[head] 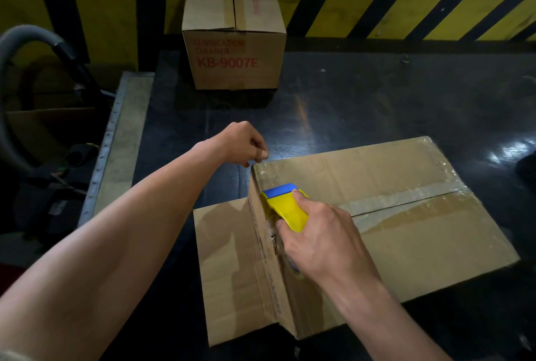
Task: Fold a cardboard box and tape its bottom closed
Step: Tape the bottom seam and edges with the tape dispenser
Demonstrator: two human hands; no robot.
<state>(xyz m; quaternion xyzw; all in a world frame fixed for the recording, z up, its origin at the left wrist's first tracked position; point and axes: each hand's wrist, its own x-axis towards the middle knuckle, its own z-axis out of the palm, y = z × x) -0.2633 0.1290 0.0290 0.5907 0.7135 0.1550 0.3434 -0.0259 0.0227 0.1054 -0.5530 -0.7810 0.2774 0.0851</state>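
A brown cardboard box (406,233) lies on the dark table, its closed flaps facing up. Clear tape (406,199) runs along the centre seam and along the far edge. My right hand (322,238) grips a yellow and blue tape dispenser (285,205) at the box's left edge, where the seam ends. My left hand (242,143) hovers at the far left corner of the box, its fingers curled and touching the corner. One loose flap (229,268) lies flat on the table to the left of the box.
A second taped box (233,38) printed KB-9007E stands at the back of the table (362,105). Behind it is a yellow and black striped wall (406,3). A grey hose (17,41) and dark clutter sit off the table's left edge.
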